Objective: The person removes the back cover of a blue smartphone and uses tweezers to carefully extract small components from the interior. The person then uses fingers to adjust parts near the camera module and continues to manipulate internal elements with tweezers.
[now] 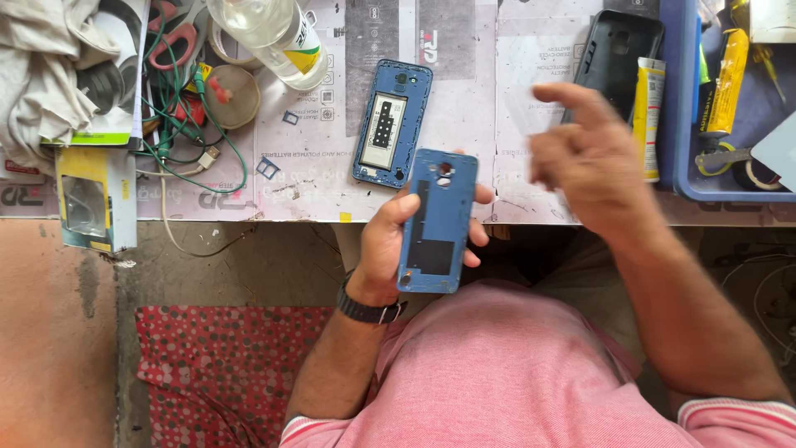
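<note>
At the centre of the frame, the left hand (383,241) grips a blue phone back cover (438,222), inner side up, just below the table (464,108) edge. The right hand (584,158), blurred, hovers empty at upper right, fingers loosely curled. An opened blue phone (391,123) lies on the table above the cover, with a black case (618,54) toward the upper right and a clear bottle (269,33) at the top left.

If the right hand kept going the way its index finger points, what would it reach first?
Probably the black phone case. The right hand is blurred and raised above the table, its finger aimed up-left toward the case's lower edge, so depth is uncertain.
</note>
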